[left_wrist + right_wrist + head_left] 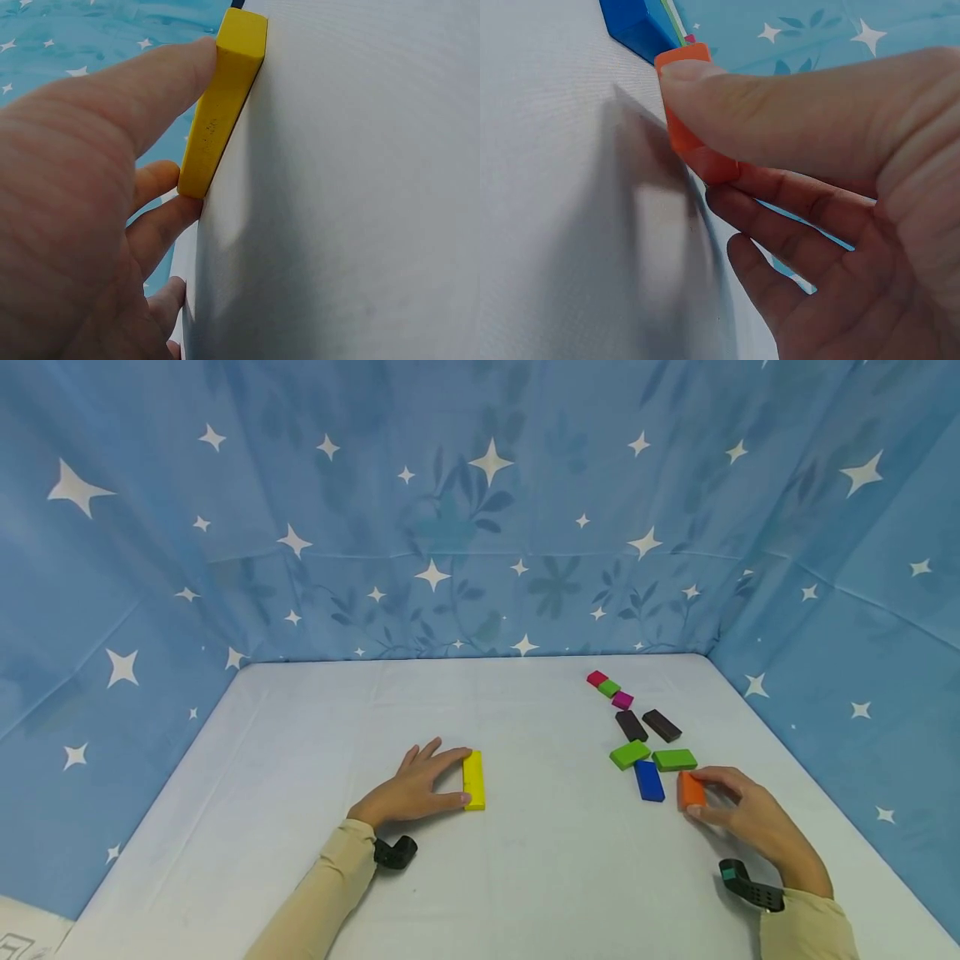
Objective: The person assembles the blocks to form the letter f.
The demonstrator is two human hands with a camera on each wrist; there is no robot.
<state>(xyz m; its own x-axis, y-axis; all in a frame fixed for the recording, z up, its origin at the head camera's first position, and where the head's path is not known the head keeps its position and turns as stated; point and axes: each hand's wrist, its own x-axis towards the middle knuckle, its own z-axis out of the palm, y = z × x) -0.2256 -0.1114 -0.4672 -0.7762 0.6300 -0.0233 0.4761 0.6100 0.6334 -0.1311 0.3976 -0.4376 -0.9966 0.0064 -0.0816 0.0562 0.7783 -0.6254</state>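
In the head view, a long yellow block (pixel 474 781) lies near the middle of the white table, its long side pointing away from me. My left hand (pixel 412 793) pinches it by its ends, thumb at the near end and fingers at the far end. The left wrist view has the thumb on one end of this yellow block (pixel 206 135). Toward the right, my right hand (pixel 750 818) grips an orange block (pixel 692 790) between thumb and fingers. A blue block (pixel 648 781) lies just left of it; whether the orange block touches the table, I cannot tell.
Beyond the orange block lie two green blocks (pixel 674 760), then two dark brown blocks (pixel 662 725). Farther back are a magenta block (pixel 622 701), a small green block (pixel 609 688) and a red block (pixel 597 678). A blue star-patterned curtain (pixel 480 527) encloses the table's back and sides.
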